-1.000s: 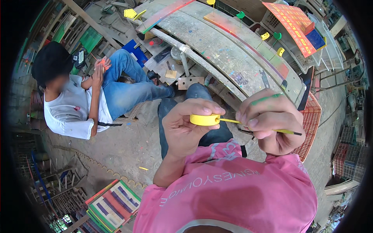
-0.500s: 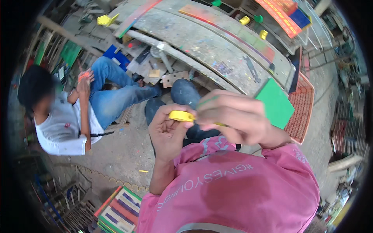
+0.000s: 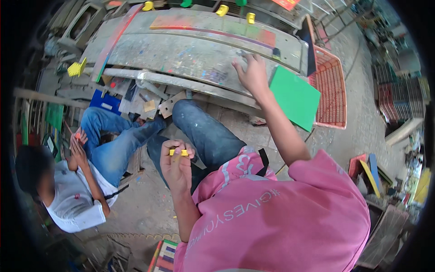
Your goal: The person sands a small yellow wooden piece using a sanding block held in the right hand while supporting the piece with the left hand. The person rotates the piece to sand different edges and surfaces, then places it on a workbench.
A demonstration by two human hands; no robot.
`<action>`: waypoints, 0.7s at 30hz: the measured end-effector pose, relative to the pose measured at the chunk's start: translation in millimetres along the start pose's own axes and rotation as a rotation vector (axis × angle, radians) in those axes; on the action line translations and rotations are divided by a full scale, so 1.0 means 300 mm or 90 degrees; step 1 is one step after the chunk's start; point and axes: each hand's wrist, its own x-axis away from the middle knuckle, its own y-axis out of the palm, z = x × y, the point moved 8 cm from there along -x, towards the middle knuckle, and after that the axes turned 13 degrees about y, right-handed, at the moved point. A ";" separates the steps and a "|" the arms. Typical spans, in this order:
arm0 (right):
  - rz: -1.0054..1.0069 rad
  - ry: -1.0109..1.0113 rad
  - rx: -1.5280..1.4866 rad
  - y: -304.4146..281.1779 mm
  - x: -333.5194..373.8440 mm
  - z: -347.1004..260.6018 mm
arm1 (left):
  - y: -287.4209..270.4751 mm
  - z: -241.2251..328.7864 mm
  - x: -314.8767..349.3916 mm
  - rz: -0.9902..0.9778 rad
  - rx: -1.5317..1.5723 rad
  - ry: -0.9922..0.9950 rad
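In my left hand (image 3: 176, 164), low in front of my knees, a small yellow piece (image 3: 178, 153) is pinched between thumb and fingers. My right arm stretches forward over the paint-stained workbench (image 3: 172, 52). At its end my right hand (image 3: 253, 75) hovers at or touches the bench top, fingers spread. A dark flat tool (image 3: 240, 53) lies there, mostly covered by that hand, so its kind is hard to make out. Beside my right forearm, a green board (image 3: 294, 97) rests at the bench's near right corner.
Right of the bench stands an orange slatted crate (image 3: 333, 86). Yellow blocks (image 3: 222, 10) and green ones sit along the far side, and a yellow piece (image 3: 77, 67) at the left end. A co-worker (image 3: 77, 181) sits at left, holding something orange.
My right hand has left the yellow piece and reached forward to the bench top. The left hand still holds the piece, now lower. The view has shifted.
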 end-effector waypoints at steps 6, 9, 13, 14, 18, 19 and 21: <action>0.035 0.237 0.282 0.168 -0.102 0.251 | -0.001 -0.050 0.024 -0.020 -0.016 -0.038; -0.030 0.245 0.224 0.180 -0.099 0.244 | -0.020 -0.058 0.035 0.005 -0.012 -0.041; -0.106 0.177 0.136 0.193 -0.125 0.250 | -0.032 -0.071 0.032 0.003 -0.015 -0.039; -0.057 0.122 0.092 0.160 -0.086 0.187 | -0.049 -0.068 0.029 0.030 -0.016 -0.033; -0.477 0.274 -0.310 0.042 0.174 -0.123 | -0.136 -0.051 -0.002 0.089 -0.051 -0.008; -0.626 0.321 -0.379 0.037 0.267 -0.175 | -0.142 -0.046 -0.012 0.093 -0.067 0.001; -0.786 0.353 -0.303 0.016 0.390 -0.216 | -0.148 -0.030 -0.031 0.108 -0.104 0.018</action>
